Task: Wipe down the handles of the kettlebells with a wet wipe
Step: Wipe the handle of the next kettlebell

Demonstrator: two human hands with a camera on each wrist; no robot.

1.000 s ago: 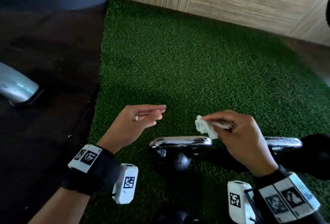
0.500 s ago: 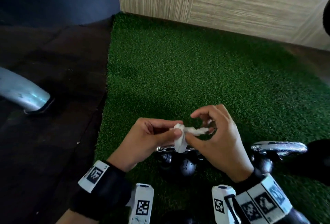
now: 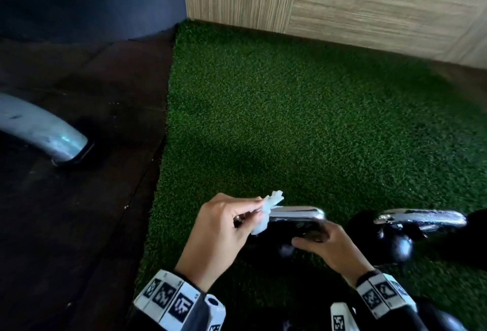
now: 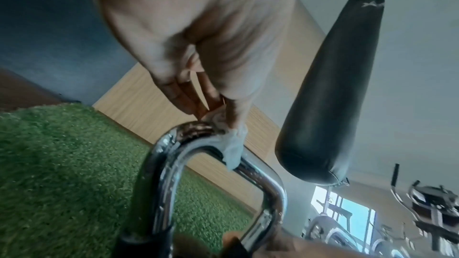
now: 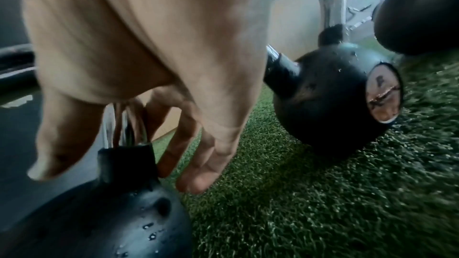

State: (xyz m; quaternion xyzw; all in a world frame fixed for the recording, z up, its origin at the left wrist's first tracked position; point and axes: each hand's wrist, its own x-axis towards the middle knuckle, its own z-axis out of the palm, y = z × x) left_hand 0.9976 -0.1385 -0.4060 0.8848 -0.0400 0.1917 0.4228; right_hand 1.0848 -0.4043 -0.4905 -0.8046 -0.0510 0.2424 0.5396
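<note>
Two black kettlebells with chrome handles stand on green turf. My left hand (image 3: 254, 210) pinches a crumpled white wet wipe (image 3: 266, 212) against the left end of the nearer kettlebell's handle (image 3: 297, 212). The left wrist view shows the wet wipe (image 4: 233, 148) draped over the bend of the handle (image 4: 168, 164). My right hand (image 3: 316, 241) curls round the right side of that handle, with its fingers (image 5: 198, 164) reaching down beside the post above the nearer kettlebell's wet body (image 5: 99, 213). The second kettlebell (image 3: 395, 246) stands just right of it, untouched, its round body (image 5: 330, 95) spotted with droplets.
The green turf mat (image 3: 290, 119) meets dark wooden floor (image 3: 79, 225) on the left and a wood-panelled wall (image 3: 369, 1) behind. A grey metal foot (image 3: 39, 127) rests on the floor. A black punching bag (image 4: 330, 85) hangs nearby. Another dark object (image 3: 477, 225) sits at far right.
The wipe passed from my right hand to my left, which brought it onto the handle's left end. My right hand dropped and took hold of the handle's right side.
</note>
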